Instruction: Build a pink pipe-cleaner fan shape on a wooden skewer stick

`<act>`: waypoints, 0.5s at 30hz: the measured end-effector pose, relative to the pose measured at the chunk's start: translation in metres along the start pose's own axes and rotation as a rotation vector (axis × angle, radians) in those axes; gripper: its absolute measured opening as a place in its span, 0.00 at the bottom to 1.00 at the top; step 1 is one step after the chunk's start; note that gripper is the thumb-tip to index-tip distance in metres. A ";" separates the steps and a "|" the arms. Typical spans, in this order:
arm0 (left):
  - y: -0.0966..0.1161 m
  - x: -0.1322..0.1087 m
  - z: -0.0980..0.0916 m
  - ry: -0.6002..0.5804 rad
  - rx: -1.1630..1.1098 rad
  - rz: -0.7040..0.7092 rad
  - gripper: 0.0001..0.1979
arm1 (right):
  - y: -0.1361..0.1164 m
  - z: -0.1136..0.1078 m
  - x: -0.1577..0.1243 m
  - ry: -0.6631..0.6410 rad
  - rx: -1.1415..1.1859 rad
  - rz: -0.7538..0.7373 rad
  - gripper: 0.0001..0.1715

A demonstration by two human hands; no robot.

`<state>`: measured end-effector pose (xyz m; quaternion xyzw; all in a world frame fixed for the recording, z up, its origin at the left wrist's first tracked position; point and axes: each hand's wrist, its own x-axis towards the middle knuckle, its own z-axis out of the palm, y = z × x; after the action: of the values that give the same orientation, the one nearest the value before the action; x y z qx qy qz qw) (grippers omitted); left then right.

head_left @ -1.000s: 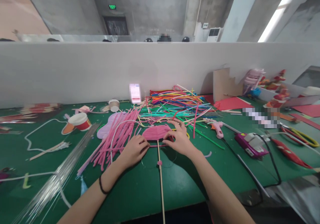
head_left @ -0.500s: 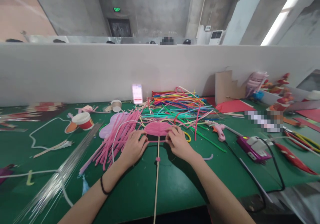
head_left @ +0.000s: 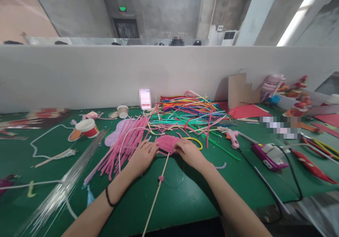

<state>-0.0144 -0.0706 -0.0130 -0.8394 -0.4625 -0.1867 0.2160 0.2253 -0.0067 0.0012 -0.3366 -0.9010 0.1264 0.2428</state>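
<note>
Pink panel (head_left: 166,143) is sitting centrally over the counter (head_left: 196,201), with a thin stick (head_left: 154,207) extending from its near edge. Operating remotely, I am pinching its right edge with the right hand (head_left: 188,153), fingers nearly closed. I am half-curling the left hand (head_left: 143,155) at the opposite edge, its exact grip being hidden. Opposed placement is probably steadying the panel against twisting.

Left: red-and-white cup (head_left: 91,132), small tub (head_left: 123,112) behind it. Right: purple power box (head_left: 263,157) with white plug (head_left: 273,151) in it. Cut cardboard (head_left: 236,92) upright near grey partition (head_left: 79,78), red sheet (head_left: 249,112) at its foot. Back: green exit sign (head_left: 122,9) above dark door (head_left: 126,29), AC unit (head_left: 229,37) further right.
</note>
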 end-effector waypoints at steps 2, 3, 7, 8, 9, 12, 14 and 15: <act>0.000 0.000 -0.001 -0.009 -0.015 0.014 0.07 | 0.000 0.001 0.000 0.015 0.054 0.000 0.02; 0.000 0.000 -0.001 -0.017 -0.022 0.016 0.08 | 0.000 0.001 -0.001 0.023 0.076 0.000 0.02; 0.001 0.001 -0.004 -0.042 -0.029 0.015 0.10 | -0.003 0.003 -0.001 0.050 0.137 0.014 0.07; 0.001 0.001 -0.005 -0.035 -0.020 0.005 0.10 | -0.003 0.003 -0.001 0.051 0.149 0.017 0.09; 0.002 0.001 -0.006 -0.022 -0.009 -0.011 0.09 | -0.004 0.003 -0.001 0.050 0.161 0.017 0.10; 0.005 0.003 -0.009 0.037 0.002 -0.099 0.09 | -0.005 0.005 -0.002 0.040 0.208 0.012 0.09; 0.006 0.004 -0.009 0.079 -0.008 -0.178 0.09 | -0.006 0.006 -0.002 0.030 0.232 0.008 0.07; 0.006 0.004 -0.009 0.099 0.000 -0.222 0.09 | -0.007 0.006 -0.002 0.024 0.238 0.004 0.07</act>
<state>-0.0078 -0.0754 -0.0044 -0.7730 -0.5412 -0.2506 0.2164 0.2196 -0.0138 -0.0023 -0.3086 -0.8760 0.2287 0.2917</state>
